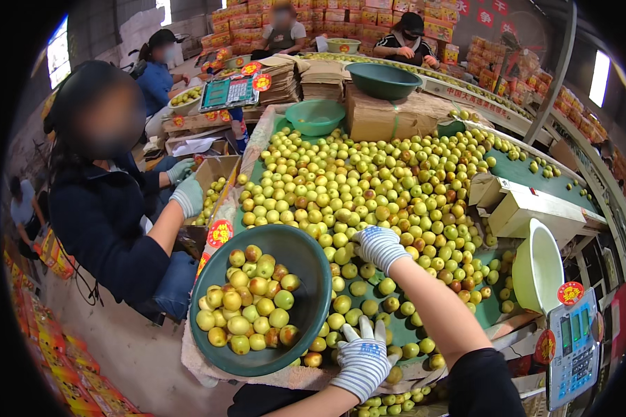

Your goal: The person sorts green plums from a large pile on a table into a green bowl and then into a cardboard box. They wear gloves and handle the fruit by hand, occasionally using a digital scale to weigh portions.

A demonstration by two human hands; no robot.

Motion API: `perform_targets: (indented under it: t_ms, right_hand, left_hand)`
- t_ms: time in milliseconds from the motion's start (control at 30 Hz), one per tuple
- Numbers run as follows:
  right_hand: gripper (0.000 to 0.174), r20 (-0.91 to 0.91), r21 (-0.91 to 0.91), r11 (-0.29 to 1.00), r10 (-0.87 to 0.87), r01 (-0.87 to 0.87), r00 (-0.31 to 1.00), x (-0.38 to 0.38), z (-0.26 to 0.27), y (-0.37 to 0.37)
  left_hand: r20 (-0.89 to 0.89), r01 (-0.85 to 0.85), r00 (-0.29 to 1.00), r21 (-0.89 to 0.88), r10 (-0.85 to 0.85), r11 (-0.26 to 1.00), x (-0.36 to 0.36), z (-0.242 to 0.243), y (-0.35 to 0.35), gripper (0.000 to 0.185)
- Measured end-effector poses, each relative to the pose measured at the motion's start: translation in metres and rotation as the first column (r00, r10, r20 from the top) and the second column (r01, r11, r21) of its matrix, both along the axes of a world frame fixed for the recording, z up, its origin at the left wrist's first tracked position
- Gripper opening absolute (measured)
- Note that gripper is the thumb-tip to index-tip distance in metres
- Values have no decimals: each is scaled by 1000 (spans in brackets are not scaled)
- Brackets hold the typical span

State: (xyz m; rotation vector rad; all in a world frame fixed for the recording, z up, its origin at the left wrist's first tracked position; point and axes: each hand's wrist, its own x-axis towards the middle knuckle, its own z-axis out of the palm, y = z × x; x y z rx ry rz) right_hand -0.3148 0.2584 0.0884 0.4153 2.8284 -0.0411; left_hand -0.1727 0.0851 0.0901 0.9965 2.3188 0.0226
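Yellow-green jujubes (313, 187), some with reddish-brown patches, lie spread over the green sorting table (248, 169). My left hand (364, 359), in a striped knit glove, rests low among the near jujubes with its fingers spread. Farther forward, my right hand (382, 248) wears a matching glove; its fingertips touch jujubes at the edge of the denser heap. Whether it grips one is hidden by the curled fingers. To the left of my hands, a dark green plastic basin (313, 292) sits tilted on the table corner, part-filled with jujubes (250, 302).
At left, a gloved co-worker (104, 208) handles jujubes in a cardboard box (224, 177). A pale green basin (540, 266) stands on its side at right, near a digital scale display (574, 346). Another dark basin (383, 81) tops a cardboard stack (381, 114) at the back.
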Motion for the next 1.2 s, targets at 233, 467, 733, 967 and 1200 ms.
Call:
perform_targets:
  t_ms: [233, 467, 733, 967, 1200]
  right_hand:
    - [43, -22, 38, 996, -85, 86, 996, 1, -15, -24]
    - [40, -89, -159, 981, -127, 112, 988, 14, -17, -8]
    - [30, -149, 49, 956, -281, 290, 948, 51, 9, 105]
    - [46, -182, -8, 975, -220, 222, 958, 65, -33, 121]
    - [62, -3, 77, 986, -146, 146, 989, 64, -13, 106]
  left_hand:
    - [36, 34, 999, -83, -31, 996, -4, 3, 1, 83]
    - [41, 6, 999, -77, -3, 997, -3, 3, 5, 85]
    - [17, 0, 1000, -48, 1, 999, 1, -4, -1, 84]
    - [-21, -5, 1000, -43, 4, 999, 3, -5, 2, 85]
    - [-31, -23, 999, -34, 22, 999, 2, -5, 6, 85]
